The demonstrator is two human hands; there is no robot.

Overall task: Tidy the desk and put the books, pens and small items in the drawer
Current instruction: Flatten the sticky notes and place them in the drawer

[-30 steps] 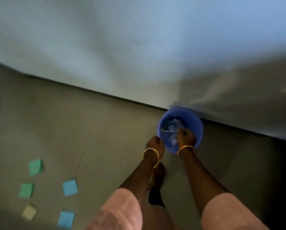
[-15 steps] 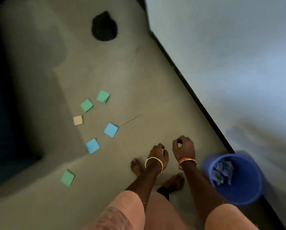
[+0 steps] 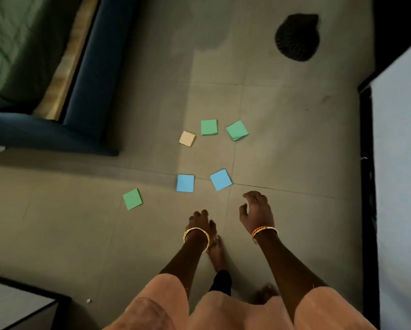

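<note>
1. The person stands on a grey tiled floor (image 3: 283, 129) and looks down at both arms, which reach forward over it.
2. The left hand (image 3: 201, 223) hangs low with its fingers loosely curled together and nothing in them; a gold bangle (image 3: 196, 235) circles the wrist.
3. The right hand (image 3: 255, 210) is held a little farther forward, fingers bent and spread apart from the thumb, also holding nothing (its wrist carries a gold and red bangle (image 3: 264, 231)).
4. Six small square paper pads lie scattered on the floor beyond the hands, none of them touched.
5. Nearest the right hand is a blue pad (image 3: 221, 179), just beyond its fingertips; a second blue pad (image 3: 185, 183) lies to its left.
6. A green pad (image 3: 132, 199) sits alone farther left, near the left hand's side.
7. Farther away are a cream dotted pad (image 3: 187, 138), a green pad (image 3: 209, 127) and another green pad (image 3: 237, 130), side by side from left to right.
8. A bed with a dark blue frame (image 3: 87, 75) fills the far left, and a round black object (image 3: 297, 36) lies on the floor at the far right (too dim to identify).
9. A pale wall (image 3: 400, 163) runs along the right.
10. One bare foot (image 3: 217, 251) shows beneath the left wrist.
</note>
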